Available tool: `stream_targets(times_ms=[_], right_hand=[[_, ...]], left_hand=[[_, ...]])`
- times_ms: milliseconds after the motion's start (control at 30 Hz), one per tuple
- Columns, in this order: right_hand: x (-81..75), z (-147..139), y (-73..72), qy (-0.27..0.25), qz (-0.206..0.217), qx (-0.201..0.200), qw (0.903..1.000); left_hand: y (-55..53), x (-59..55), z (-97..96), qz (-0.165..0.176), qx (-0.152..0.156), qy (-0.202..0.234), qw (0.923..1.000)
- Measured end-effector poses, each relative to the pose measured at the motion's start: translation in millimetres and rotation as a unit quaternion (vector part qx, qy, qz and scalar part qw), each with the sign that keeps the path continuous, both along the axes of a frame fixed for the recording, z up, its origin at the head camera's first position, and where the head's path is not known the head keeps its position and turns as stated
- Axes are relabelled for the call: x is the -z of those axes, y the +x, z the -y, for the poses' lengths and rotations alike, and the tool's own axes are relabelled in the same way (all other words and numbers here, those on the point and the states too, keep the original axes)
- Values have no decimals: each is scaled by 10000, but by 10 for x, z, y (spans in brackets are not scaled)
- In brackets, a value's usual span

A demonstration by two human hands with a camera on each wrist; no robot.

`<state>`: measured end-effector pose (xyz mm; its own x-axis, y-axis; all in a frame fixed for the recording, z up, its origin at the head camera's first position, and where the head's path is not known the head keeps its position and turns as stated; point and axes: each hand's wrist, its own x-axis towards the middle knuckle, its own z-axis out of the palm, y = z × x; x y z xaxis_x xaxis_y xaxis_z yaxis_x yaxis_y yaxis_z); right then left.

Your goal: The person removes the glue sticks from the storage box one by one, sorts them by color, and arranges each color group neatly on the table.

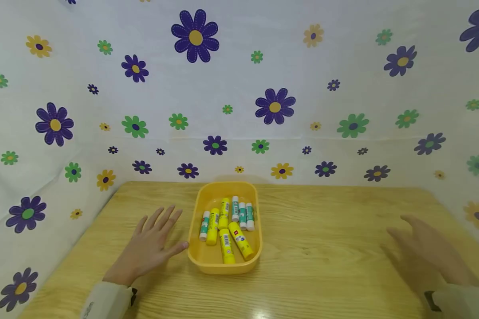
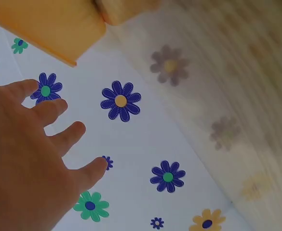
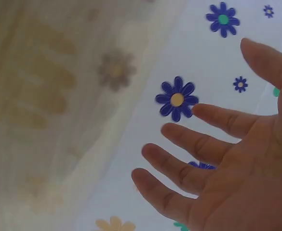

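A yellow-orange tray (image 1: pixel 223 268) stands on the table in the head view, with several glue sticks lying in it. Some are larger and yellow, like the glue stick (image 1: pixel 241 240) with a red mark; others are smaller, white and green, like the glue stick (image 1: pixel 204 225). Just left of the tray, my left hand (image 1: pixel 151 246) has its fingers spread, thumb tip close to the rim; whether they touch I cannot tell. Far to the right, my right hand (image 1: pixel 431 248) hovers above the table, slightly blurred. Its fingers (image 3: pixel 198 144) look extended and hold nothing in the right wrist view.
The wooden table (image 1: pixel 319 243) reaches back to a white cloth (image 1: pixel 231 79) printed with purple, green and yellow flowers. This cloth also hangs along the left and right sides. A corner of the tray shows at the top of the left wrist view.
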<state>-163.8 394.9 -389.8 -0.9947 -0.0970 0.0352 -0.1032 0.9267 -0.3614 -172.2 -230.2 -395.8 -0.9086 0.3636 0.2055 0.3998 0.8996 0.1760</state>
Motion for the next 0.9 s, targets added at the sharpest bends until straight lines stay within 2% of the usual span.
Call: stream_targets(times_ms=[233,467,633,767,900], right_hand=[[-263,239,-158,-642,224,50,9977],[-504,548,-352,-1110,492,26,9926],[-591,847,-524,-1373,510,-141,9891],[-625,1034,-577,-1483,604,-206,9869],[-663,1218,-628,-1870,743,-321,9790]], left_hand=[[-59,1,-154,118,389,145,9991],[-126,-4,-180,234,528,131,9982],[-122,-30,-115,376,528,235,9976],[-120,-17,-135,584,608,408,9956],[-139,8,-156,809,687,532,9929]])
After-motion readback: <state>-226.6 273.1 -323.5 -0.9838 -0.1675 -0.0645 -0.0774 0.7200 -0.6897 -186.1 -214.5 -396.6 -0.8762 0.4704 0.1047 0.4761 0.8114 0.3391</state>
